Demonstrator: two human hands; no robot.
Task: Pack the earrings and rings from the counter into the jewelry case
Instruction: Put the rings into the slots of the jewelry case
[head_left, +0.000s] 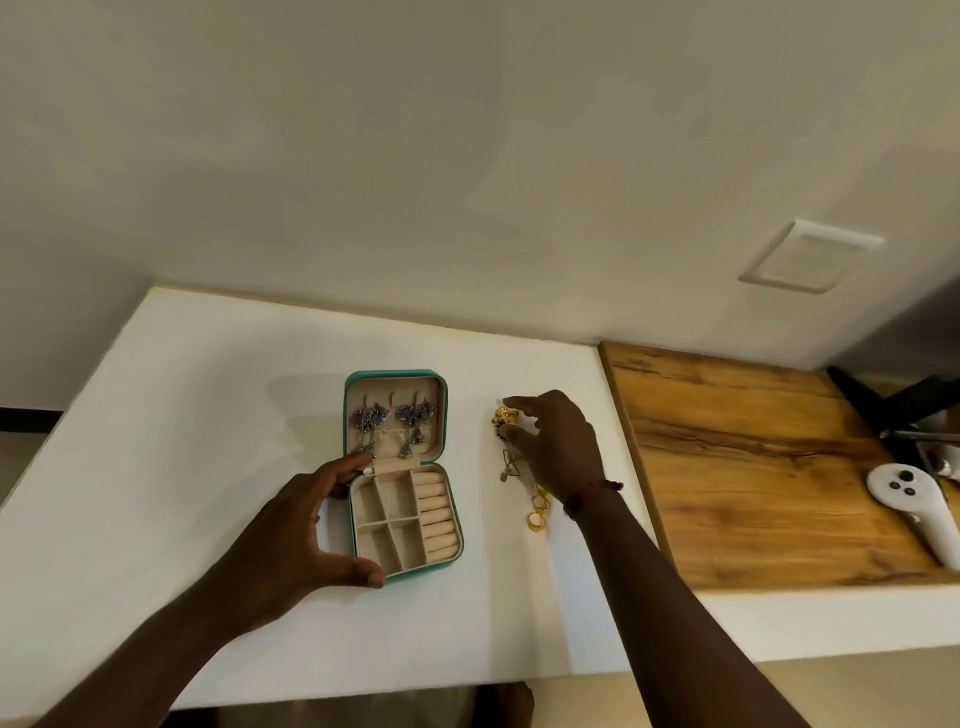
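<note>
A teal jewelry case (453, 525) lies open on the white counter (208, 405). Two silver-blue dangling earrings (394, 423) hang in its lid; the beige compartments and ring rolls hold nothing. My left hand (296, 530) spans the case's left side, fingers at its hinge and thumb at its front corner. My right hand (556, 441) hovers with fingers apart over a gold earring (505, 417), fingertips touching it. A thin wire earring (510, 465) lies partly under that hand. Gold rings (537, 512) sit near my wrist.
A wooden board surface (753, 467) adjoins the counter on the right, with a white controller (919, 514) and a dark stand (893, 400) on it. A wall plate (810, 257) is on the wall. The counter's front edge runs close below the case.
</note>
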